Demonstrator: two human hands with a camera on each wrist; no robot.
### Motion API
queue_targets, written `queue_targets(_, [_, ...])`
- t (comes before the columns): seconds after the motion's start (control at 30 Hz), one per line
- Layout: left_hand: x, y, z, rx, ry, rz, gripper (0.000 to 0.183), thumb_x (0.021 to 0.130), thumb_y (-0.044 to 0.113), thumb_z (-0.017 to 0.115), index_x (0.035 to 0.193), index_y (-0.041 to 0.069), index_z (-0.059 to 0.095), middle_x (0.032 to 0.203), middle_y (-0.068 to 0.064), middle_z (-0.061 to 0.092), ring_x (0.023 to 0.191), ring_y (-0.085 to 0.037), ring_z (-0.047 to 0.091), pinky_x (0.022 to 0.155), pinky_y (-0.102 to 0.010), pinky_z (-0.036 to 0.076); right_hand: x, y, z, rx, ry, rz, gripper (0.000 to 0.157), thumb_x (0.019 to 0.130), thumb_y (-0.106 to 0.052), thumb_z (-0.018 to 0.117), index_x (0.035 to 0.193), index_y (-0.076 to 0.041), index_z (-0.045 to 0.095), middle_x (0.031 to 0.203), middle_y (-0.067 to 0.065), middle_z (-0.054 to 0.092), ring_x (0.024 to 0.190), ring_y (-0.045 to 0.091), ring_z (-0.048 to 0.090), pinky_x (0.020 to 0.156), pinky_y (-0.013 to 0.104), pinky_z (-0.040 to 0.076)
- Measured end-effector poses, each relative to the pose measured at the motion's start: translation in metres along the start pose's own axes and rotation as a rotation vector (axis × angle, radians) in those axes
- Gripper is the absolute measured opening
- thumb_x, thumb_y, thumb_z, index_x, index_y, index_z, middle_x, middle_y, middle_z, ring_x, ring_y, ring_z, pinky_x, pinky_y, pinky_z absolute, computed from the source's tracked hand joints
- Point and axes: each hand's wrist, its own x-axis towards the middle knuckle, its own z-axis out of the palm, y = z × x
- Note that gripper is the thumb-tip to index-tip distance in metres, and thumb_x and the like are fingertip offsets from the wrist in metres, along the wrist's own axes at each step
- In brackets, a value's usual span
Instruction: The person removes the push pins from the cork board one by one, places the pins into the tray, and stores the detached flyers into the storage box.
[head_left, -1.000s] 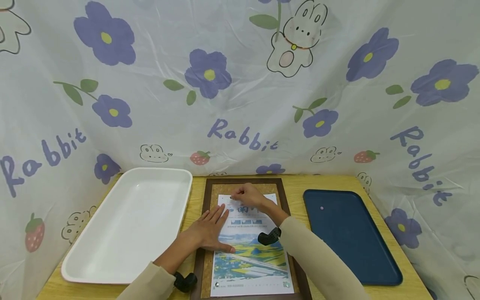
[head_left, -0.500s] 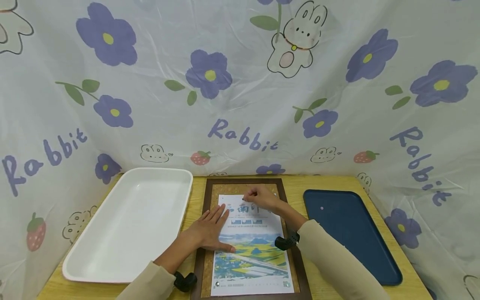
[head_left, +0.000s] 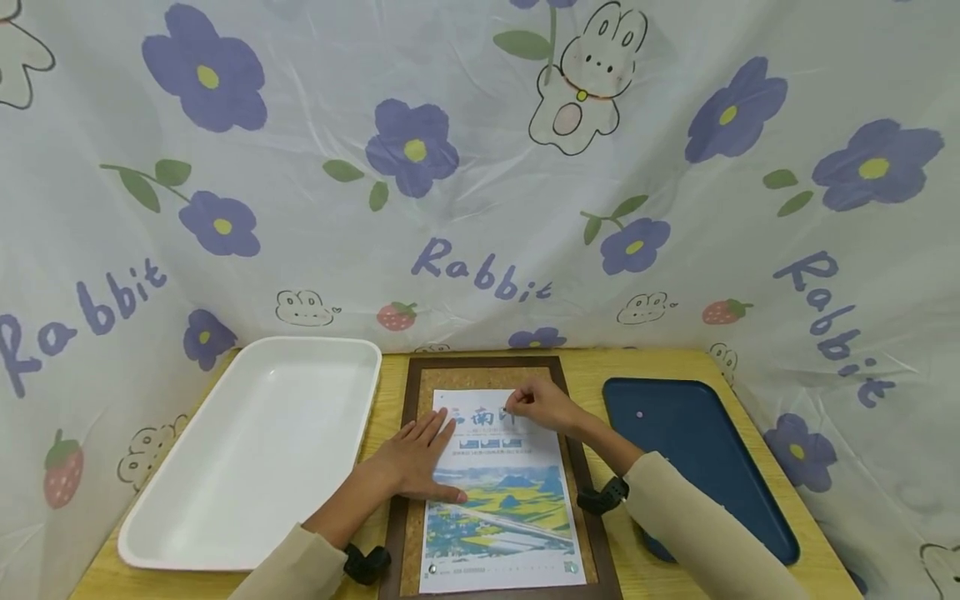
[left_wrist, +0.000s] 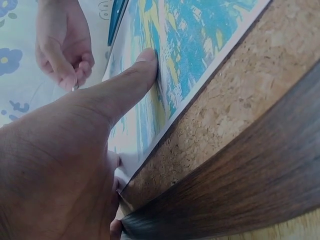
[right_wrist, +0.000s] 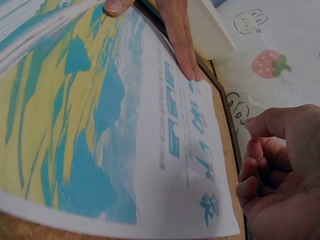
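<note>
A printed poster (head_left: 495, 492) with a landscape and blue lettering lies on a cork board (head_left: 491, 377) with a dark wooden frame. My left hand (head_left: 416, 462) is spread flat over the poster's left edge, its thumb (left_wrist: 135, 75) extended across the picture. Above the lettering near the top right, my right hand (head_left: 543, 407) pinches a tiny pushpin (left_wrist: 75, 88) between thumb and index finger, the other fingers curled. Most of the pin is hidden by the fingertips. Clear-headed pins, a left one (head_left: 432, 569) and a right one (head_left: 570, 567), sit at the poster's lower corners.
On the left stands a large white tray (head_left: 251, 450). A dark blue tray (head_left: 697, 450) on the right holds a small pale pinkish piece (head_left: 639, 414), and my right sleeve passes over its near side. A patterned white curtain (head_left: 480, 208) hangs behind the wooden table (head_left: 588, 362).
My right hand has moved rightward along the top of the poster and slightly nearer, still pinching the pin and uncovering more of the lettering. My left hand keeps its place.
</note>
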Motion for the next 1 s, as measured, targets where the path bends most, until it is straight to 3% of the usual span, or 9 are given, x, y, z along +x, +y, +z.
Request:
queue_targets(0.2, [0.001, 0.000, -0.001, -0.003, 0.000, 0.008, 0.119, 0.088, 0.078, 0.065, 0.170, 0.005, 0.019, 0.178, -0.017, 0.010, 0.164, -0.035, 0.012, 0.130, -0.055, 0.019, -0.013, 0.007, -0.014, -0.023, 0.013, 0.015, 0.020, 0.106, -0.009, 0.062, 0.108, 0.005, 0.077, 0.104, 0.015, 0.072, 0.085, 0.021, 0.058, 0.074, 0.031, 0.046])
queue_targets(0.57, [0.004, -0.003, 0.001, -0.004, 0.010, -0.008, 0.119, 0.088, 0.077, 0.066, 0.170, 0.005, 0.019, 0.178, -0.016, 0.010, 0.164, -0.034, 0.012, 0.130, -0.057, 0.017, -0.038, 0.028, -0.037, -0.047, 0.014, 0.017, 0.020, 0.106, -0.009, 0.062, 0.106, 0.007, 0.074, 0.103, 0.021, 0.072, 0.086, 0.033, 0.063, 0.074, 0.032, 0.048])
queue_targets(0.7, [0.005, -0.004, 0.002, 0.004, 0.003, -0.008, 0.120, 0.088, 0.078, 0.066, 0.170, 0.005, 0.017, 0.178, -0.016, 0.009, 0.164, -0.033, 0.012, 0.130, -0.056, 0.017, -0.047, 0.036, -0.047, -0.033, 0.030, 0.016, 0.020, 0.107, -0.011, 0.063, 0.107, 0.005, 0.074, 0.106, 0.020, 0.073, 0.092, 0.035, 0.066, 0.080, 0.037, 0.051])
queue_targets(1.0, [0.006, -0.005, 0.001, -0.022, -0.008, 0.004, 0.119, 0.089, 0.077, 0.066, 0.170, 0.006, 0.017, 0.178, -0.017, 0.008, 0.164, -0.035, 0.010, 0.130, -0.057, 0.015, -0.062, 0.047, -0.065, -0.057, 0.067, 0.027, 0.020, 0.107, -0.009, 0.061, 0.106, 0.005, 0.074, 0.112, 0.020, 0.073, 0.096, 0.032, 0.066, 0.081, 0.038, 0.051])
